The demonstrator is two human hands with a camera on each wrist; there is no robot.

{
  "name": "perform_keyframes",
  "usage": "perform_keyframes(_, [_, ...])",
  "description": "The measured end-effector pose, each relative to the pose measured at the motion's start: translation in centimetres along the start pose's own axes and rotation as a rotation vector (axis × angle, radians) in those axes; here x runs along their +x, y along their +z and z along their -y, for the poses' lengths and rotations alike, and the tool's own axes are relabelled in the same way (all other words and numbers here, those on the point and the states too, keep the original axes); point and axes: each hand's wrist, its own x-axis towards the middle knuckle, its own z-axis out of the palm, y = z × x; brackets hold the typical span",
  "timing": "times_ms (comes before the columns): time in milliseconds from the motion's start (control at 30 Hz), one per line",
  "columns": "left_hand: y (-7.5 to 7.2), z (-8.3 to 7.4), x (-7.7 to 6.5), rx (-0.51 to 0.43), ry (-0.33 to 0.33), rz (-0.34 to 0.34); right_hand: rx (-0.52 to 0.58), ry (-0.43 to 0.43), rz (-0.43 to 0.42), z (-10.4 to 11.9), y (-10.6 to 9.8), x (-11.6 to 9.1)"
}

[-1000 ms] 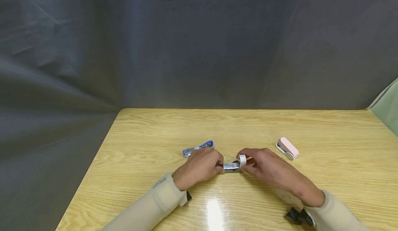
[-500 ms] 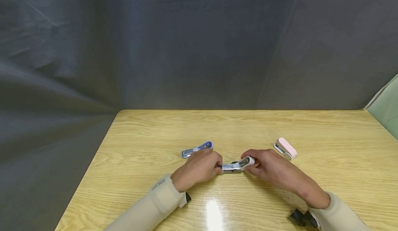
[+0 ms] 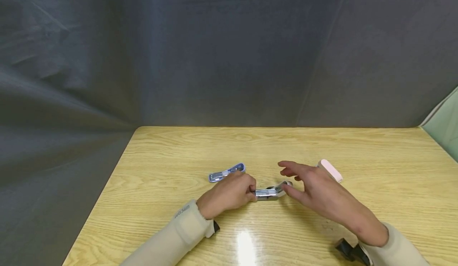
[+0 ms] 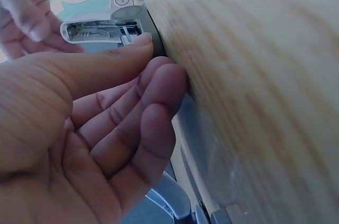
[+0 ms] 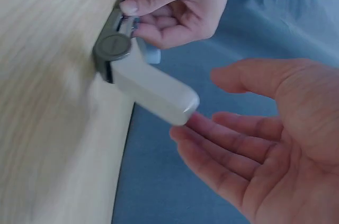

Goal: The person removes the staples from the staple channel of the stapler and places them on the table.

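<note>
Stapler with a grey base and white cover [image 3: 265,198]: on the bench [image 3: 171,154], between the 2 hands. Cover [image 5: 156,90] folded back from the base at a round grey pivot disc [image 5: 114,46], tilted up off the bench; metal rail [image 3: 265,192] exposed

Left hand [image 3: 229,191]: grasping the base at the end away from the pivot. Left wrist view shows the thumb laid along the top and the fingers curled in below

Right hand [image 3: 320,188]: released, fingers extended and spread, thumb apart from them. Hand sits at the cover end; fingertips just beside the cover tip in the right wrist view, contact cannot be told

Other items, head view: 1 blue stapler [image 3: 216,176], unfolded with metal parts showing, beyond the left hand and partly hidden by it. 1 pink stapler [image 3: 330,169] beyond the right hand, its near portion covered by that hand. Pale sleeves [image 3: 171,234] on both arms; dark sheet [image 3: 229,51] behind the bench; bright reflection on the wood between the forearms
</note>
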Motion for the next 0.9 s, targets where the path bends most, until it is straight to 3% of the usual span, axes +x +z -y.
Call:
perform_keyframes(100, [0.0,0.1,0.0,-0.014,0.003,0.003,0.01,-0.025,-0.023,0.6,-0.1,0.3])
perform_keyframes(300, [0.0,0.2,0.1,-0.035,0.016,0.0,0.056,-0.032,0.02,1.4,0.0,0.9])
perform_keyframes(733, [0.1,0.2,0.0,-0.019,0.028,0.0,0.036,-0.067,0.062,2.1,0.6,1.9])
perform_keyframes(900, [0.0,0.1,0.1,0.015,0.017,0.004,-0.028,-0.079,0.09,2.0,1.0,2.3])
